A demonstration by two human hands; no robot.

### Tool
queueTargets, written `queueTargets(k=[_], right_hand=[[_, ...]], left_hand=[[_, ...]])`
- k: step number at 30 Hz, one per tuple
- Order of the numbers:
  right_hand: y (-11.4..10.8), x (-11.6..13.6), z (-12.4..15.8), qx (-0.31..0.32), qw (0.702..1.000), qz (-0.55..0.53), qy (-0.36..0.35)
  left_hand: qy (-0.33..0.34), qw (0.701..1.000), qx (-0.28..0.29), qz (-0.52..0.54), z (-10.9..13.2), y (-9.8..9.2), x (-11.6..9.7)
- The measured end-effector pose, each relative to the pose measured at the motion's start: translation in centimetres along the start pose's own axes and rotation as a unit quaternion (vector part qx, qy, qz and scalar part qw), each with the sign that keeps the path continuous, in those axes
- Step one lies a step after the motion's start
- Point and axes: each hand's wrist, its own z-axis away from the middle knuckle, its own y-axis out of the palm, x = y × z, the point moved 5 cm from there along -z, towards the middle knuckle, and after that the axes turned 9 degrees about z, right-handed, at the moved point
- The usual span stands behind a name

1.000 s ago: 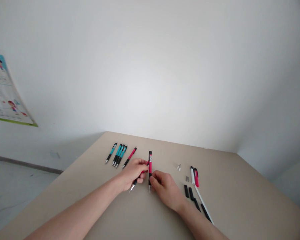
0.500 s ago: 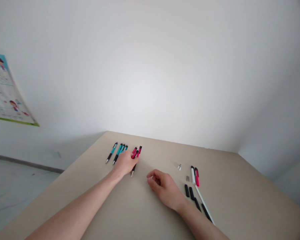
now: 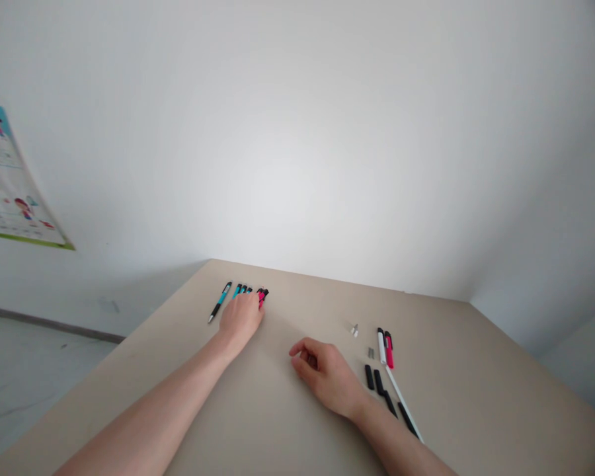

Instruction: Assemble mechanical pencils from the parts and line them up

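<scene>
At the back left of the table, my left hand [image 3: 240,316] is closed around several pink-and-black pens [image 3: 262,296]. Only their upper ends show past the fingers; the rest is covered. Directly beside it are several blue-and-black pens [image 3: 238,289], partly hidden behind the hand. One more blue-and-black pen [image 3: 220,302] lies apart on their left, tip toward me. My right hand [image 3: 327,377] rests on the table near the middle, fingers loosely curled, with a gap between thumb and forefinger and nothing visible in it.
Right of my right hand lie a white pen barrel [image 3: 381,346], a pink one [image 3: 389,350], several black pieces [image 3: 369,377], a thin white rod [image 3: 404,403], small springs [image 3: 371,353] and small metal-and-white parts [image 3: 354,330]. The table [image 3: 297,297] meets a white wall.
My left hand has shifted left with the pink pens, closer to the blue ones. The pens' lower ends, seen before, are now hidden beneath it. My right hand has stayed put.
</scene>
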Motion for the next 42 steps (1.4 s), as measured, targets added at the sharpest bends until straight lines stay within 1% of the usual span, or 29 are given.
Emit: queueTargets(k=[8,10,12,15,17,20,24,28,36,42], right_hand=[[-0.1,0.0,0.1,0.002,1.000,0.005,-0.003],[-0.1,0.1,0.1,0.004,1.000,0.003,-0.004],[-0.1,0.2,0.1,0.005,1.000,0.001,-0.005],[0.0,0.2,0.1,0.008,1.000,-0.003,-0.008],[0.0,0.2,0.1,0.010,1.000,-0.006,-0.010],[0.0,0.3,0.2,0.012,1.000,-0.008,-0.010],[-0.2,0.5,0.2,0.011,1.000,-0.008,-0.010],[-0.3,0.8,0.1,0.012,1.000,-0.011,-0.013],[-0.2,0.2,0.3,0.011,1.000,0.000,-0.016],[-0.3,0.3,0.4,0.012,1.000,0.003,-0.022]], left_hand=[[-0.010,1.000,-0.023,-0.019,-0.3,-0.3,0.4],[-0.018,0.999,-0.029,-0.020,-0.6,-0.5,0.9],[-0.040,0.998,-0.040,-0.023,-0.9,-1.2,2.0],[-0.106,0.992,-0.059,-0.038,-1.5,-2.3,4.8],[-0.139,0.988,-0.045,-0.039,-1.8,-2.5,6.5],[-0.141,0.989,-0.013,-0.032,-2.2,-2.1,7.6],[-0.122,0.992,0.000,-0.026,-2.3,-1.5,7.4],[-0.110,0.994,-0.002,-0.025,-2.3,-1.5,7.1],[-0.125,0.992,-0.007,-0.025,-2.3,-1.7,7.5],[-0.127,0.991,-0.006,-0.026,-2.1,-1.9,7.3]])
